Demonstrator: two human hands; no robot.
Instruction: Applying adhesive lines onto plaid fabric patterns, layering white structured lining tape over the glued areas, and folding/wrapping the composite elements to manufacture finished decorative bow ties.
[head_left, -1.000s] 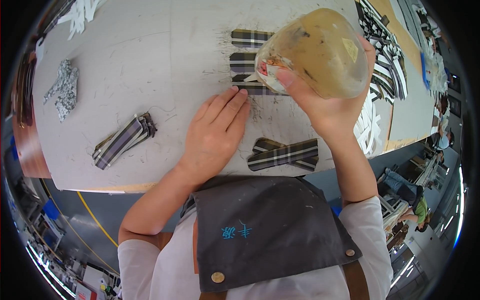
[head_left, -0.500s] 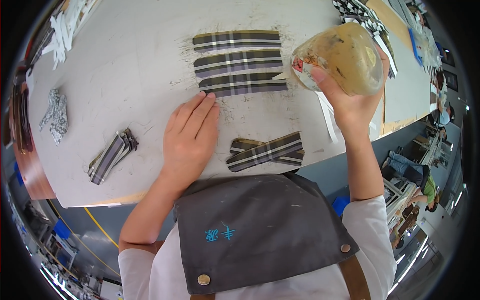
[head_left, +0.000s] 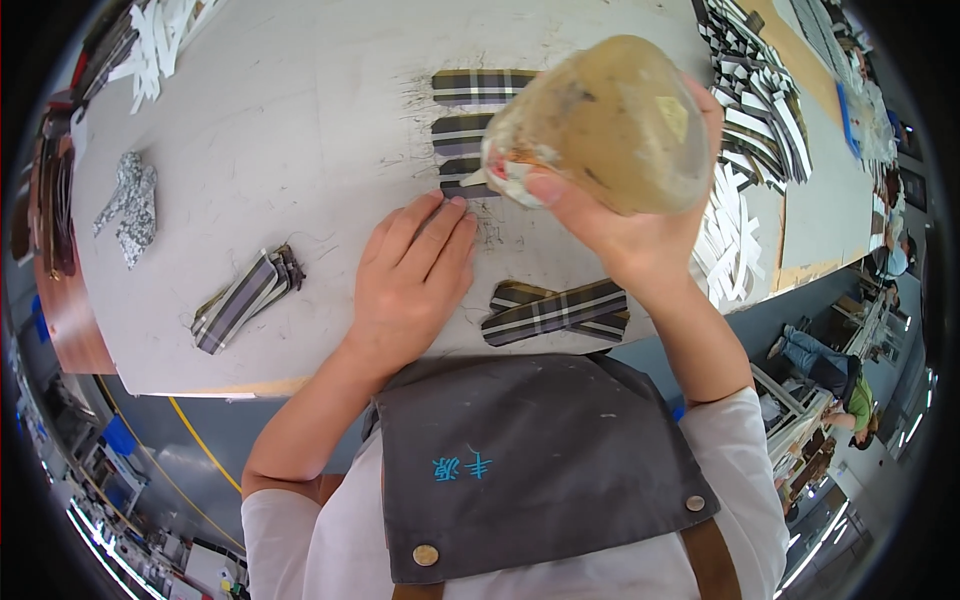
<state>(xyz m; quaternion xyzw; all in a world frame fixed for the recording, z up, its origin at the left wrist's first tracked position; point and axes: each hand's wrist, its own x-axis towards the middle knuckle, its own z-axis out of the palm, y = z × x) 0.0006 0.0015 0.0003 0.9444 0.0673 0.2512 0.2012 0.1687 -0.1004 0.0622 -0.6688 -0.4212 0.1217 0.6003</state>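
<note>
My right hand [head_left: 620,235] grips a cloudy yellowish plastic squeeze bottle [head_left: 610,125], tilted so its nozzle points down-left at a row of plaid fabric strips [head_left: 470,130] on the grey worktable [head_left: 280,130]. My left hand [head_left: 410,285] lies flat on the table, fingers together, fingertips at the near end of the lowest strip. Part of the strips is hidden behind the bottle. A folded plaid piece [head_left: 555,312] lies near the table's front edge, just below my right wrist.
A bundle of plaid strips [head_left: 245,297] lies at the left front. A crumpled silver-grey scrap [head_left: 130,205] is farther left. Stacks of striped and white pieces [head_left: 755,110] fill the right side. White strips [head_left: 155,40] lie at the back left. Another person [head_left: 835,375] sits at the far right.
The bottle has come closer and lower over the plaid strips, now hiding their right ends. My left hand stays flat by the lowest strip. The view has shifted slightly.
</note>
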